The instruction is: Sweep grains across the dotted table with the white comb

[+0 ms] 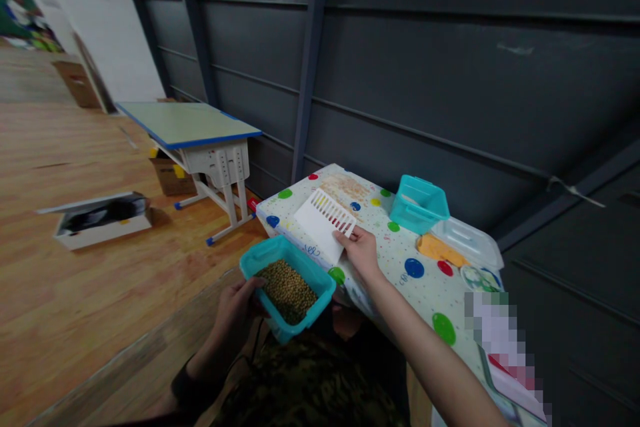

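Observation:
My left hand (239, 307) grips the near left rim of a teal plastic bin (325, 290), thumb over the edge. Small round greenish-brown beans (287, 290) lie in the bin, which I hold tilted off the table's front edge. Between the fingers of my right hand (359, 250) is a white slotted card (317, 227), its row of slots turned to the far side. The card is over the table, just beyond the bin. Past it, a brownish grainy patch (345, 185) marks the tablecloth.
On the balloon-print tablecloth (377, 240) stand a second teal bin (420, 210), a clear lid (470, 243) and an orange cloth (440, 250). A dark panelled wall (450, 93) rises behind. To the left are a desk (195, 123) and an open white box (103, 223) on the floor.

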`<action>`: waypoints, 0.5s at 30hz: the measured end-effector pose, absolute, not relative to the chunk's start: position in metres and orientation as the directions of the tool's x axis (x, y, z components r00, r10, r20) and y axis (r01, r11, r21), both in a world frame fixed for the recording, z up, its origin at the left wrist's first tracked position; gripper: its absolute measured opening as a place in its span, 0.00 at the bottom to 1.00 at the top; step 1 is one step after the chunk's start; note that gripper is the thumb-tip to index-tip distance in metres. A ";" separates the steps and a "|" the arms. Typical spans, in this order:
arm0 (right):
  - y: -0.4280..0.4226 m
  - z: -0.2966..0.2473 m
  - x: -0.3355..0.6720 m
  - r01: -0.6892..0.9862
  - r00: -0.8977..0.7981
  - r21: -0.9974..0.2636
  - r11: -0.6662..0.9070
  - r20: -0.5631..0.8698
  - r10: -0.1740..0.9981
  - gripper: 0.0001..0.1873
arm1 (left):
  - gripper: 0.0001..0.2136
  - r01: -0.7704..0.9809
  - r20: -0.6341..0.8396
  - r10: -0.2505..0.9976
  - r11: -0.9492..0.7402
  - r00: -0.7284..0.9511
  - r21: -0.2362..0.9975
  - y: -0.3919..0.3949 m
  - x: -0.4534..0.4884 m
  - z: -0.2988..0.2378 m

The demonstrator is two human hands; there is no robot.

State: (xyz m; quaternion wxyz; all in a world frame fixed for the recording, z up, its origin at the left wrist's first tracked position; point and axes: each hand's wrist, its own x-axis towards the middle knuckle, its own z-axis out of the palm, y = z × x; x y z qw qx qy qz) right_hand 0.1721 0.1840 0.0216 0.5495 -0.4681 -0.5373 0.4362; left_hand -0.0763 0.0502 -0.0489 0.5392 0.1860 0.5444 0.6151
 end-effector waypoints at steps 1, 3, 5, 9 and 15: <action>0.184 0.022 0.178 0.027 0.050 -0.984 0.177 0.178 0.983 0.25 | 0.16 -0.469 -0.363 0.862 0.172 -0.355 0.866 0.051 -0.076 -0.049; 0.184 0.025 0.190 0.044 0.060 -0.984 0.174 0.176 0.982 0.25 | 0.15 -0.486 -0.369 0.855 0.164 -0.364 0.858 0.051 -0.076 -0.048; 0.185 0.028 0.203 0.050 0.071 -0.983 0.176 0.179 0.981 0.26 | 0.15 -0.488 -0.367 0.858 0.162 -0.361 0.858 0.051 -0.074 -0.046; 0.197 0.037 0.226 0.087 0.135 -0.970 0.228 0.238 0.962 0.28 | 0.16 -0.487 -0.358 0.868 0.161 -0.343 0.859 0.047 -0.069 -0.040; 0.213 0.042 0.241 0.403 0.200 -0.854 0.329 0.433 0.879 0.21 | 0.15 -0.457 -0.342 0.895 0.185 -0.287 0.870 0.041 -0.062 -0.038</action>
